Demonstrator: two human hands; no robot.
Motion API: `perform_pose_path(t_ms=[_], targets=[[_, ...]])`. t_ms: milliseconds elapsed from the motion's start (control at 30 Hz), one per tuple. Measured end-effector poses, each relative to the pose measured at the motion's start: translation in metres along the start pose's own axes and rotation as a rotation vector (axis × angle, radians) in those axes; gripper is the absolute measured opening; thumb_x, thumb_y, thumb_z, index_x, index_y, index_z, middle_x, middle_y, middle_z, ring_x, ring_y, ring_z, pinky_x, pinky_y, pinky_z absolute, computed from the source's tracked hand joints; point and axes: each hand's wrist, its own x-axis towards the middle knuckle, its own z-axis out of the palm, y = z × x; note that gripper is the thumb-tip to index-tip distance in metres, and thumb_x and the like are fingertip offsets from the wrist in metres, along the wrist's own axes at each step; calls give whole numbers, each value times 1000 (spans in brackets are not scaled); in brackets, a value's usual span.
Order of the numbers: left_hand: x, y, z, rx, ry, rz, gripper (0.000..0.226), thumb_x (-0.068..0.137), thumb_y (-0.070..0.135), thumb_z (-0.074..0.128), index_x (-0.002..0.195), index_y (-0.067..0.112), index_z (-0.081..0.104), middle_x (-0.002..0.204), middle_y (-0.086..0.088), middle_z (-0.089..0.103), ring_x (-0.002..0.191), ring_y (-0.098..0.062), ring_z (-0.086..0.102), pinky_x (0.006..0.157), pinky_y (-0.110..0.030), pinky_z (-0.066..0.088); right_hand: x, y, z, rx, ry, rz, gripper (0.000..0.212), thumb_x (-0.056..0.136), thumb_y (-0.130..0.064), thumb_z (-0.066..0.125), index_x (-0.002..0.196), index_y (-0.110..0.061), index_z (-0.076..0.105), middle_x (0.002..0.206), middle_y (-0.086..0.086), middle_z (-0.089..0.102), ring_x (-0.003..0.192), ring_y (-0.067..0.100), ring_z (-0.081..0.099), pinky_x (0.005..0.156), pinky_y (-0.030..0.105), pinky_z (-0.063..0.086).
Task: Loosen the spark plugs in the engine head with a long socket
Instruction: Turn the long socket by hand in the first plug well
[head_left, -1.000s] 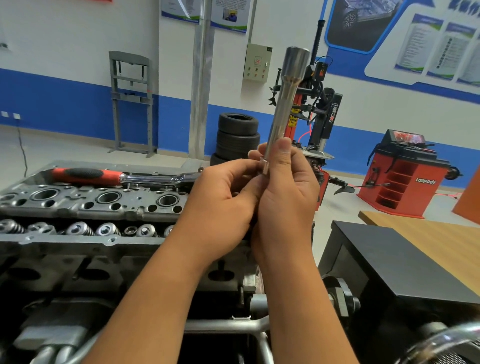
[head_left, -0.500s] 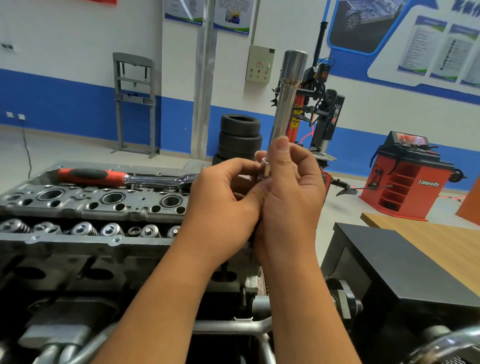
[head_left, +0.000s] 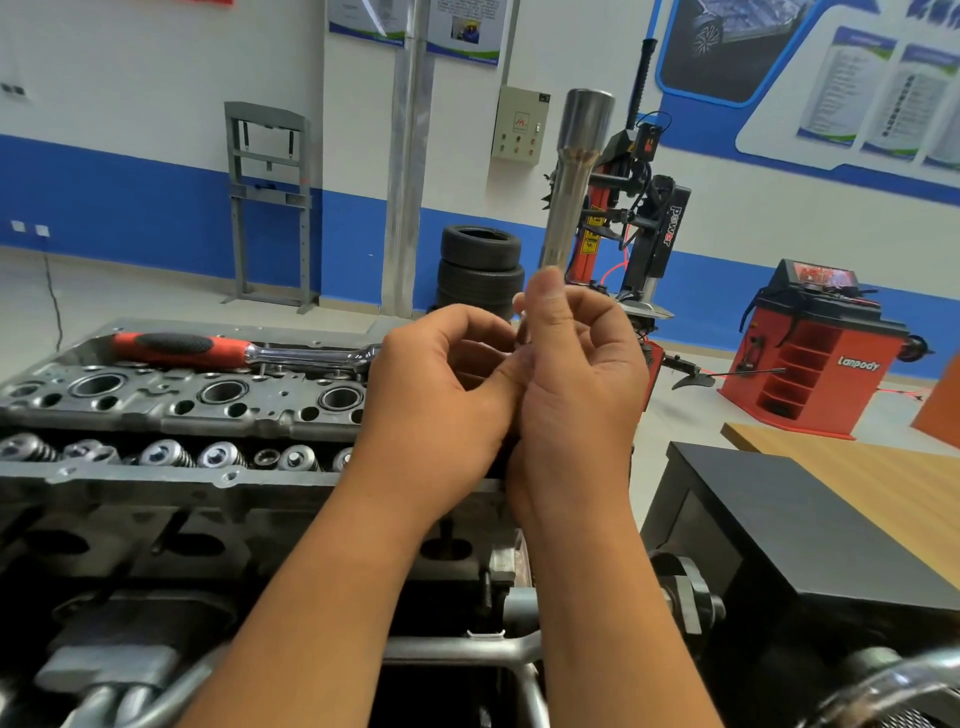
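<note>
A long steel socket (head_left: 571, 176) stands nearly upright in front of me, wide end up. My right hand (head_left: 571, 384) grips its lower part, thumb up along the shaft. My left hand (head_left: 441, 389) curls against the socket's bottom end, which is hidden between both hands. The grey engine head (head_left: 171, 400) lies to the left, with round spark plug wells along its top and a row of valve springs in front. A ratchet with a red and black handle (head_left: 208, 351) lies along the head's far edge.
A black box (head_left: 810, 530) stands at the right, with a wooden table (head_left: 857, 467) behind it. On the floor beyond are stacked tyres (head_left: 480, 270), a tyre changer (head_left: 649, 223) and a red wheel balancer (head_left: 810, 353). Metal stand tubes (head_left: 467, 649) run below my arms.
Both hands and the socket stay in nearly the same place; the left fingers have shifted slightly at the socket's lower end.
</note>
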Motion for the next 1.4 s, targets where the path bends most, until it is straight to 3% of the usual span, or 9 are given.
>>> perform_pose_path(t_ms=[133,267,533,700,900,1067,1167,1300,1400], targets=[[1,0,0,-61,-92,12,14,99,17,67,108,23,76,97,8,80,94,-9,77,78,-33,65,-1,-1,-1,-19,-8,-36,41,81,-48,72,95,-10,65,74,-1,65,69,17,62,66,35,58],[1,1,1,-93,-123,-20,21,104,14,61,108,28,76,101,10,80,98,-7,76,80,-30,63,0,-1,1,-5,-4,-11,41,92,-51,63,85,-12,69,82,9,61,82,23,58,81,46,52],[1,-1,0,-69,-88,-7,12,99,18,69,106,18,79,97,4,81,93,-13,77,80,-40,64,-1,0,-3,-14,-6,-31,37,82,-42,76,96,-10,64,67,-6,61,62,9,60,59,24,54],[2,1,2,-97,-147,-35,22,107,18,56,109,25,77,101,6,80,99,-12,76,84,-35,63,-2,-1,1,-3,-16,-10,41,84,-53,66,86,-13,72,83,4,68,83,20,63,84,46,56],[2,0,0,-57,-79,-13,13,98,23,69,105,16,78,95,4,80,90,-12,77,78,-41,65,-2,-2,-1,7,8,-24,33,79,-44,77,92,-15,64,77,2,62,68,14,58,60,25,55],[1,2,1,-65,-176,-20,20,106,21,57,109,23,76,99,6,80,97,-12,75,85,-31,62,-1,-1,0,35,-17,-6,36,100,-39,60,84,-8,68,82,13,57,80,25,54,77,44,48],[1,2,0,-50,-174,-16,19,105,19,59,111,24,76,98,4,80,95,-15,76,83,-39,65,-1,-2,1,48,-12,-6,26,91,-40,69,83,-15,67,81,9,61,79,26,57,78,50,52],[0,0,0,-8,-102,9,18,99,16,68,111,25,78,91,4,80,84,-13,77,73,-40,66,-3,-2,0,31,-40,-18,25,86,-35,79,91,-15,63,76,4,63,70,25,60,73,52,57],[0,1,0,-63,-165,-7,21,105,18,61,113,28,78,99,6,80,95,-13,77,80,-32,64,-2,-2,0,-10,-10,-40,30,89,-45,70,88,-15,67,82,2,67,76,17,62,77,45,57]])
